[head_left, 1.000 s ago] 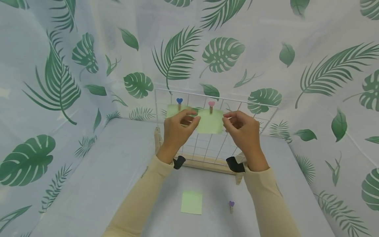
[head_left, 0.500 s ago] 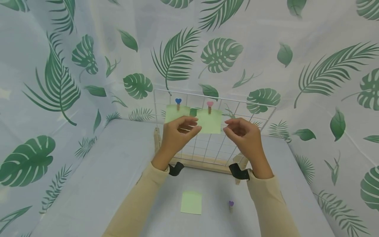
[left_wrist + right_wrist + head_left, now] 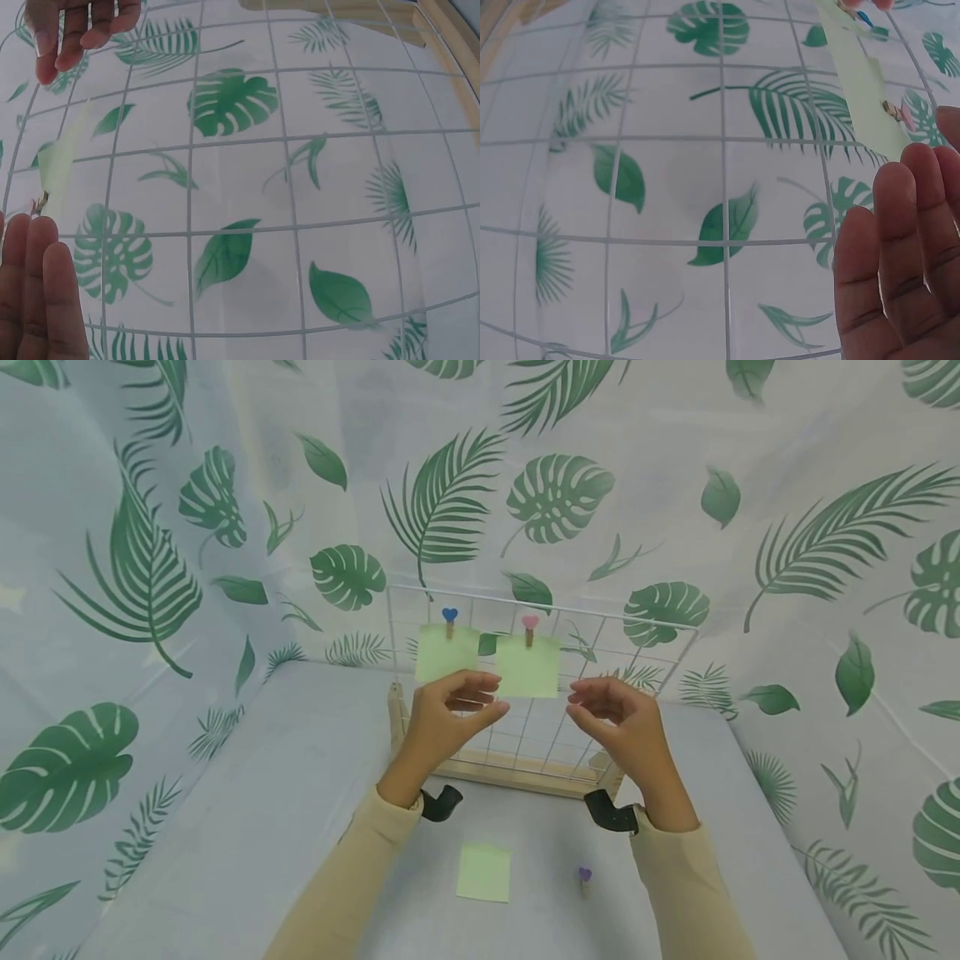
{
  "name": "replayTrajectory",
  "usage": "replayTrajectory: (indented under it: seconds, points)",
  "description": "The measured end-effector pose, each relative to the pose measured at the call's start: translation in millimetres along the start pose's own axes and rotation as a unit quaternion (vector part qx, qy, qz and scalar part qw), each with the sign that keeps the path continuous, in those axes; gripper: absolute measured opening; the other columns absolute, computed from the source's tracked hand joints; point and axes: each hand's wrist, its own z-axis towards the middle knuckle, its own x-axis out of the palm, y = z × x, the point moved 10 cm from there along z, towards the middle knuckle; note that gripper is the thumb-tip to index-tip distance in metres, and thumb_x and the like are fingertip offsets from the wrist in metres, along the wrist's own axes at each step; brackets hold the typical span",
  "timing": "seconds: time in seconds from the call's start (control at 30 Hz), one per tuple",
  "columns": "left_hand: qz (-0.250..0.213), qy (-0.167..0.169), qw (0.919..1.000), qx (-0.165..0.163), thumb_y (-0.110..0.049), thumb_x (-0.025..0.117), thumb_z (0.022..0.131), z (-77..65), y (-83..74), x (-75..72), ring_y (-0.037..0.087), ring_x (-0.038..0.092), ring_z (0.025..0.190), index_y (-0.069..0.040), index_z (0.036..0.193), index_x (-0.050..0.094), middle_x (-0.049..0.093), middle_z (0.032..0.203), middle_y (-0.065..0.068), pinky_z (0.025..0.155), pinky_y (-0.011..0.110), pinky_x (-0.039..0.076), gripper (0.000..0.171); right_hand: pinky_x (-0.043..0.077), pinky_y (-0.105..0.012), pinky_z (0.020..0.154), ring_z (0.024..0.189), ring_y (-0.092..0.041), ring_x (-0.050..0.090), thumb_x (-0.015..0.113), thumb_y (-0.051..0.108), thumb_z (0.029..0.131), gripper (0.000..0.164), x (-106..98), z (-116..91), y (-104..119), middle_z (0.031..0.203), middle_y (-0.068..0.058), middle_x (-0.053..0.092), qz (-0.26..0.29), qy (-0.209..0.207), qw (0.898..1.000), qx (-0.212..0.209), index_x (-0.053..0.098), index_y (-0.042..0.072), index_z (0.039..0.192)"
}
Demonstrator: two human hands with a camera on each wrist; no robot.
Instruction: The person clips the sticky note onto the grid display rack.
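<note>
Two light green paper notes hang side by side on a white wire grid (image 3: 525,737). A blue heart clothespin (image 3: 450,620) clips the left note (image 3: 442,652); a pink heart clothespin (image 3: 530,628) clips the right note (image 3: 527,668). My left hand (image 3: 453,710) is just below the left note and overlaps its lower edge in the head view, fingers loosely bent around nothing. To the right of the right note, my right hand (image 3: 618,714) is held with relaxed fingers and an empty gap before the thumb. The right wrist view shows its fingers (image 3: 896,247) near that note.
On the white table (image 3: 225,827) in front of the grid lie another green note (image 3: 483,872) and a purple heart clothespin (image 3: 585,878). A wooden base (image 3: 517,777) supports the grid. Leaf-print cloth (image 3: 645,410) surrounds the table at the back and sides.
Both hands have let go of the right note's sides and moved down and slightly apart toward me. The note stays hanging from the pink clothespin, and more of the left note shows.
</note>
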Motion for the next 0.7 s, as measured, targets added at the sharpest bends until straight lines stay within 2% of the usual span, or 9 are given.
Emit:
replayTrajectory:
  seconds: [0.23, 0.47, 0.7]
  points:
    - [-0.008, 0.014, 0.9996, -0.022, -0.006, 0.089, 0.089, -7.8, 5.4, 2.2, 0.034, 0.077, 0.103, 0.001, 0.122, 0.076, 0.078, 0.118, 0.017, 0.092, 0.042, 0.064, 0.037, 0.057, -0.014, 0.087, 0.092, 0.0, 0.069, 0.076, -0.017, 0.089, 0.027, 1.9, -6.7, -2.1, 0.102, -0.022, 0.074, 0.017, 0.011, 1.0, -0.009, 0.071, -0.014, 0.115]
    - [-0.012, 0.034, 0.999, -0.026, -0.006, 0.088, 0.089, -14.2, 9.9, 5.9, 0.038, 0.076, 0.105, 0.001, 0.123, 0.076, 0.077, 0.12, 0.019, 0.095, 0.042, 0.063, 0.038, 0.058, -0.016, 0.088, 0.096, -0.003, 0.069, 0.078, -0.019, 0.085, 0.033, 3.9, -14.4, -5.9, 0.105, 0.011, 0.073, 0.03, 0.026, 0.999, -0.017, 0.071, -0.012, 0.117]
    - [-0.02, 0.043, 0.9984, -0.03, -0.005, 0.088, 0.088, -20.7, 12.4, 6.7, 0.034, 0.076, 0.104, 0.001, 0.123, 0.076, 0.078, 0.119, 0.015, 0.095, 0.04, 0.063, 0.037, 0.058, -0.018, 0.092, 0.102, -0.004, 0.069, 0.08, -0.02, 0.083, 0.039, 7.7, -22.0, -11.3, 0.111, 0.013, 0.073, 0.042, 0.05, 0.998, -0.02, 0.071, -0.011, 0.12]
